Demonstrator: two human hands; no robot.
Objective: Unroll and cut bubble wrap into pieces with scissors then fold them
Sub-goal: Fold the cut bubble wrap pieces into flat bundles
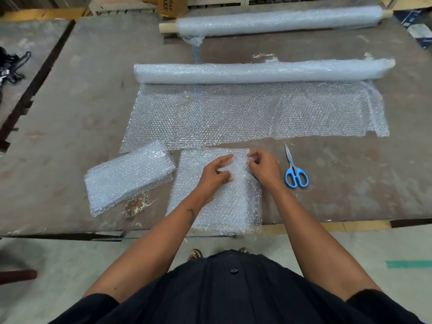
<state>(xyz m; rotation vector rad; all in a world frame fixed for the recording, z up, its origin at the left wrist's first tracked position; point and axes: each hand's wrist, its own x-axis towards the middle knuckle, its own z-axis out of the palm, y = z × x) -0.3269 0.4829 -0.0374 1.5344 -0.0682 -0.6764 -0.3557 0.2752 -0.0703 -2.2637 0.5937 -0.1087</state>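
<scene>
Fingers (225, 157) on crinkly bubble wrap piece (217, 202)

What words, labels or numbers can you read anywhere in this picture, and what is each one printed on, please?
Cardboard box at the table's far edge: dark print, seen sideways and partly cut off by the frame; it looks like "DAY" above a second line too cropped to read.
Blue box at the far right: pale markings, too blurred to read.
Scissors, bubble wrap rolls and folded pieces: no text visible.
</scene>
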